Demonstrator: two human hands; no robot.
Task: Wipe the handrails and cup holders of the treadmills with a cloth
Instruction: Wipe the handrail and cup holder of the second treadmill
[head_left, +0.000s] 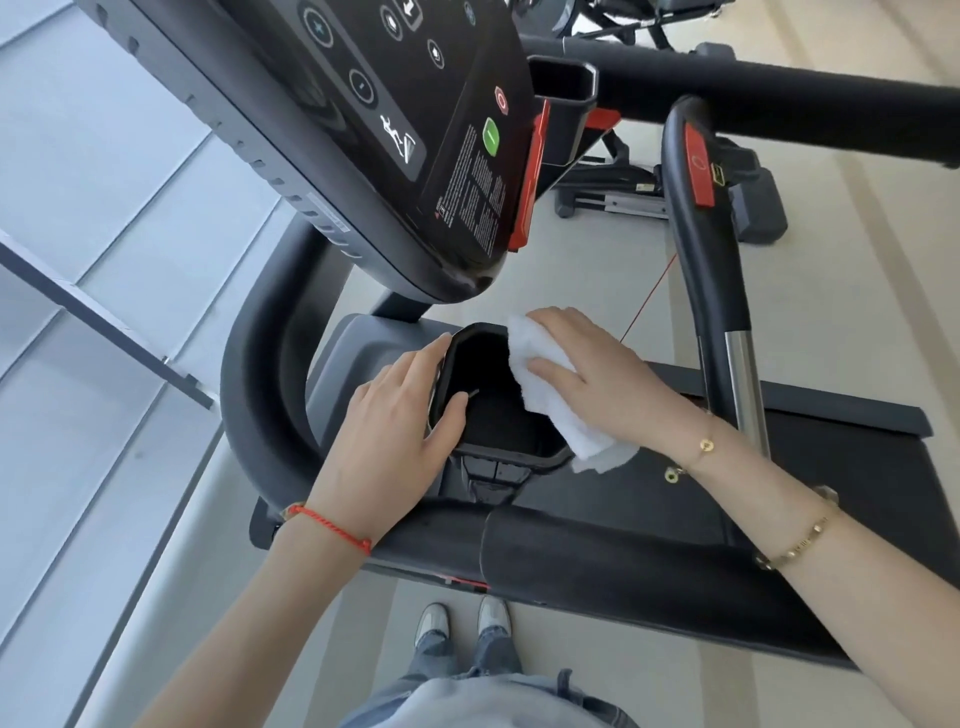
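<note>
A black cup holder (498, 410) opens upward below the treadmill's console (415, 130). My left hand (400, 415) grips its left rim, the thumb hooked inside and the fingers lying along the outside. My right hand (597, 374) presses a folded white cloth (550, 389) flat against the holder's right rim, fingers straight on top of the cloth. The cloth's lower end hangs over the rim's near right corner. A black padded handrail (623, 561) runs across in front of me, and another curved handrail (711, 270) with a red stop strip rises at the right.
The thick black frame tube (260, 374) curves round the left of the cup holder. A second cup holder (563, 83) sits beyond the console, and a long black rail (779, 98) crosses the top right. More gym equipment (623, 197) stands behind. My feet (462, 618) are on pale flooring.
</note>
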